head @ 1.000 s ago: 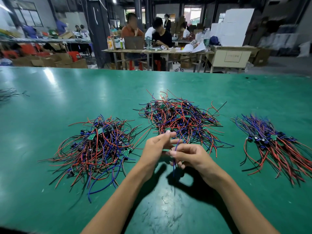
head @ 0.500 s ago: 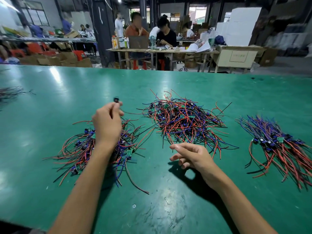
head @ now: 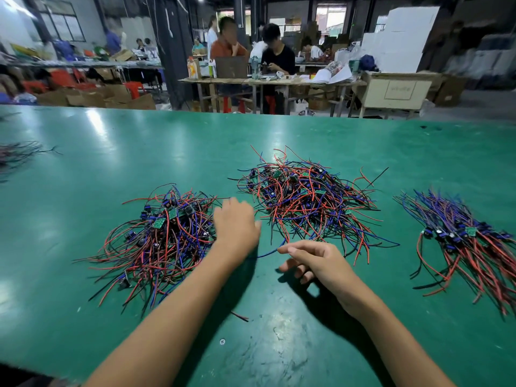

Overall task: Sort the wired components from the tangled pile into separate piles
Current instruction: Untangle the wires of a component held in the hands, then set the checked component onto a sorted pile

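Note:
Three heaps of red, blue and black wired components with small green boards lie on the green table (head: 111,152). The tangled pile (head: 304,199) is in the middle. A looser pile (head: 159,241) lies at the left and a combed, aligned pile (head: 469,244) at the right. My left hand (head: 236,223) hovers between the left pile and the tangled pile, back up, fingers hidden and holding nothing that I can see. My right hand (head: 315,261) hangs just in front of the tangled pile with loosely curled fingers and holds nothing.
A short loose wire piece (head: 239,316) and a small screw (head: 222,341) lie on the table near me. More dark wires (head: 16,155) lie at the far left edge. Beyond the table's far edge people sit at wooden workbenches (head: 268,82) among cardboard boxes.
My left hand carried a component from the middle to the left pile, let it go there, and has now swung back right toward the tangled pile. My right hand stayed in place.

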`<state>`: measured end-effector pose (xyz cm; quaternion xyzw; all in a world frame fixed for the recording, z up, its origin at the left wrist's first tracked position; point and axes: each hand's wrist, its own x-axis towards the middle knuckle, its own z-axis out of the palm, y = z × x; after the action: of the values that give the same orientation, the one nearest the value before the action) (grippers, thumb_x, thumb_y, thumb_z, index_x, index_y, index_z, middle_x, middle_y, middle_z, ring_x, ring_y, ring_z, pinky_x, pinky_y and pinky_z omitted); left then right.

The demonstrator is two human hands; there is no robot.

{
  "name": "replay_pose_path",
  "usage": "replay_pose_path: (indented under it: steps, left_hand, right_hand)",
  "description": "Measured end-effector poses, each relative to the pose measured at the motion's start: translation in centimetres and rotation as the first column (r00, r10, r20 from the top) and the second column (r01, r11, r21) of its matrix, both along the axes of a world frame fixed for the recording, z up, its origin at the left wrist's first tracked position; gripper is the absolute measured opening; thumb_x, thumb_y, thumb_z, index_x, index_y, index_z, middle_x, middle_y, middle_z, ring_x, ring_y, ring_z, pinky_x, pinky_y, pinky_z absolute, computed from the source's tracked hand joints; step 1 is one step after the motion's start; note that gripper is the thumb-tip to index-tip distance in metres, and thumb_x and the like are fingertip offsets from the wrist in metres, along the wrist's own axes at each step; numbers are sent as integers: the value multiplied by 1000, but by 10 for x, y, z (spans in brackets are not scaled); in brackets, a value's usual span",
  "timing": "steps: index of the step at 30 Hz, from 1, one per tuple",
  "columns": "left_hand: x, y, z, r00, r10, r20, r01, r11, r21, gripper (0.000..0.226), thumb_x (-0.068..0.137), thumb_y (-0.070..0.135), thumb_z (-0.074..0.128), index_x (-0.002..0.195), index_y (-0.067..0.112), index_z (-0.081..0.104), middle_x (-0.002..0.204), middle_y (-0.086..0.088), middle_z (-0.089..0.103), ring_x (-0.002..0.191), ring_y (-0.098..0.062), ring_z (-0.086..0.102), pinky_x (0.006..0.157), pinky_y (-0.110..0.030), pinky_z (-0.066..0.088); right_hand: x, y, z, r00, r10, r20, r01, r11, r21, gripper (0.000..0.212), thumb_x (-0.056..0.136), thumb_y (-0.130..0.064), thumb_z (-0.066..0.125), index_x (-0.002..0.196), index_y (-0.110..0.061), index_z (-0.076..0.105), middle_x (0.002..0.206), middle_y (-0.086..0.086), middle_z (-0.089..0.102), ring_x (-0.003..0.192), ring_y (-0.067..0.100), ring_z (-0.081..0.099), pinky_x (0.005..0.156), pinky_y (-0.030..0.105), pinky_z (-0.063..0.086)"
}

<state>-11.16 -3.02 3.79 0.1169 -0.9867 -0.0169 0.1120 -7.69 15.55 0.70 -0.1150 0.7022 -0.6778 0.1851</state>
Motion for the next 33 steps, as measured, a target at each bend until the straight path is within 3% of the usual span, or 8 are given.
replay_pose_path:
  steps: [2, 6, 10, 16, 19, 25, 29, 33]
  left_hand:
    - [-5, 2, -16, 995, 57, 78, -55, 998, -32, 27, 99, 25, 57, 121, 10, 58, 125, -13, 61, 120, -31, 55, 96, -38, 41]
    - [-8, -15, -29, 982, 99, -163, -75, 986, 146, 11, 98, 11, 55, 102, 5, 64, 106, -16, 67, 102, -35, 62, 78, -40, 45]
    - [-22, -35, -28, 978, 54, -199, -5, 972, 236, 23, 100, 11, 54, 118, -2, 60, 121, -21, 57, 117, -35, 49, 97, -40, 41]
    - [-35, -35, -32, 1000, -6, -21, 5, 999, -43, 34, 102, 40, 52, 115, 12, 67, 121, -13, 60, 118, -30, 48, 98, -40, 36]
    - [-32, -37, -30, 998, 48, -44, -57, 974, -218, 30, 99, 36, 53, 107, 12, 69, 120, -13, 60, 116, -31, 50, 98, -39, 35]
    - [-26, -48, -19, 986, 154, -65, -165, 955, -245, 40, 86, 23, 65, 122, 14, 50, 124, -9, 50, 118, -27, 44, 94, -37, 35]
    - [-36, -38, -20, 982, -106, -156, 112, 993, 35, 27, 96, 26, 57, 121, 16, 59, 126, -10, 51, 123, -29, 42, 99, -41, 34]
    - [-66, -10, -3, 931, -243, -272, 333, 871, 361, 36, 102, 22, 48, 135, 9, 57, 135, -15, 58, 130, -30, 47, 108, -42, 38]
  right_hand:
    - [1, 0, 1, 1000, -5, 6, 5, 1000, -1, 19, 102, -13, 57, 103, -9, 75, 78, 12, 77, 57, 10, 54, 53, 16, 45]
    - [1, 0, 4, 1000, -15, 15, 14, 1000, 13, 20, 102, -12, 56, 107, -7, 75, 77, 9, 76, 58, 9, 53, 53, 16, 44]
    - [2, -2, 4, 1000, -18, 18, 18, 1000, 26, 20, 102, -11, 56, 107, -6, 75, 75, 8, 76, 57, 9, 53, 52, 17, 43]
    - [4, 0, 4, 1000, -15, 4, 15, 999, 46, 20, 102, -11, 56, 106, -7, 75, 77, 9, 75, 58, 8, 53, 53, 15, 44]
    - [4, 0, 2, 1000, -7, -9, 7, 998, 64, 20, 103, -11, 55, 106, -7, 75, 77, 8, 75, 58, 7, 54, 53, 15, 44]
    - [4, 0, 0, 1000, -7, -12, 7, 998, 65, 20, 103, -12, 56, 105, -9, 75, 79, 11, 76, 59, 7, 56, 53, 16, 44]
    - [3, -3, -3, 1000, 4, -22, -3, 997, 72, 20, 103, -10, 55, 105, -7, 74, 75, 8, 75, 56, 5, 57, 52, 15, 43]
    - [0, -2, -3, 1000, -1, -20, 2, 999, 50, 20, 103, -10, 55, 103, -7, 74, 74, 8, 75, 58, 7, 63, 50, 15, 43]
